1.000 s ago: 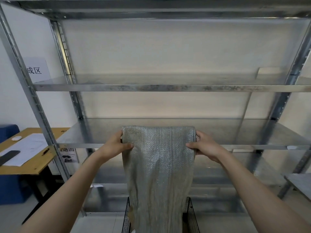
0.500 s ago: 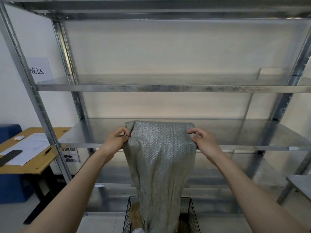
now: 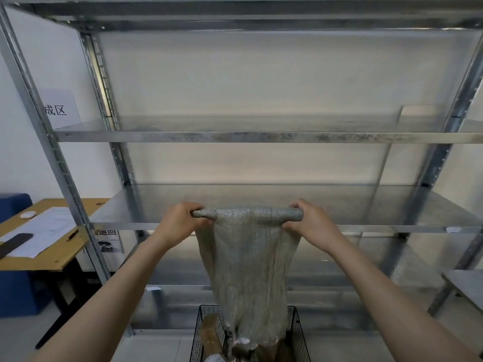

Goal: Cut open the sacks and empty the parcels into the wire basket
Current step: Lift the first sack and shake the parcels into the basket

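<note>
We face a tall galvanised metal shelving unit (image 3: 261, 137) with bare, smudged shelves, set against a pale wall (image 3: 235, 82). On the wall to our left hangs a white paper sign (image 3: 61, 108) with printed characters. Lower left stands a wooden desk (image 3: 49, 246) carrying papers (image 3: 44, 231), a pen and a dark flat object, with blue furniture (image 3: 15, 291) beside it. The floor (image 3: 156, 346) is light grey.

Hands (image 3: 180, 223) rolled sack (image 3: 248, 257) top; parcels (image 3: 211, 333) seemingly spilling.

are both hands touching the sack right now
Touching. The head view shows the left hand and right hand each closed around an end of the sack at its rolled top edge.
</note>
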